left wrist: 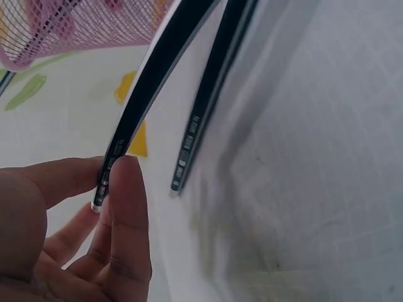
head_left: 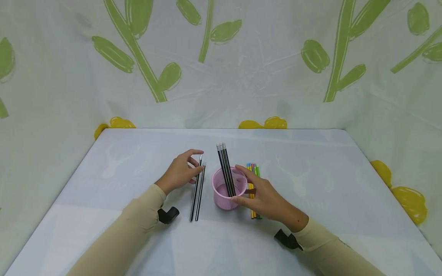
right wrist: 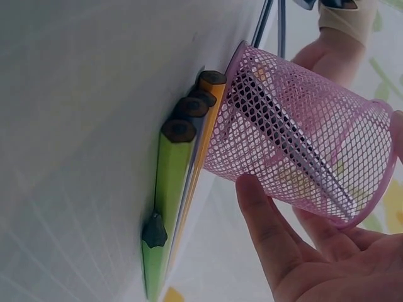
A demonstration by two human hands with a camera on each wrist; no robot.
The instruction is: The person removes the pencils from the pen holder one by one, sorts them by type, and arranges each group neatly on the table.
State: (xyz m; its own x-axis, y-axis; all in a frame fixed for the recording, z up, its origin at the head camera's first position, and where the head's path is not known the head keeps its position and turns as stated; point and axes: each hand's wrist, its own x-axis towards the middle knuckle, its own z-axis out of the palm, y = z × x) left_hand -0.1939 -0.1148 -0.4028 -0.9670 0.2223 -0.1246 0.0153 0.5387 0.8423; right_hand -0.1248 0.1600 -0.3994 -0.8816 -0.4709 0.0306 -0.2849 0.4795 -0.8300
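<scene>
My left hand [head_left: 182, 170] pinches one black pencil [left wrist: 141, 91] near its silver-tipped end, and that end is lifted off the table. A second black pencil [head_left: 200, 193] lies just to its right, untouched. My right hand [head_left: 267, 195] grips a pink mesh pen holder [head_left: 224, 203] from the right, thumb at the near side of the rim and fingers around the far side. Several black pencils [head_left: 225, 165] lean inside the holder, their silver ends sticking out above the rim. In the right wrist view they show through the holder's mesh [right wrist: 293, 157].
Several coloured pencils [right wrist: 173, 163], green, yellow and others, lie side by side right of the holder, partly hidden under my right hand in the head view. The pale table [head_left: 310, 153] meets a curtain [head_left: 262, 88] printed with green leaves at the back.
</scene>
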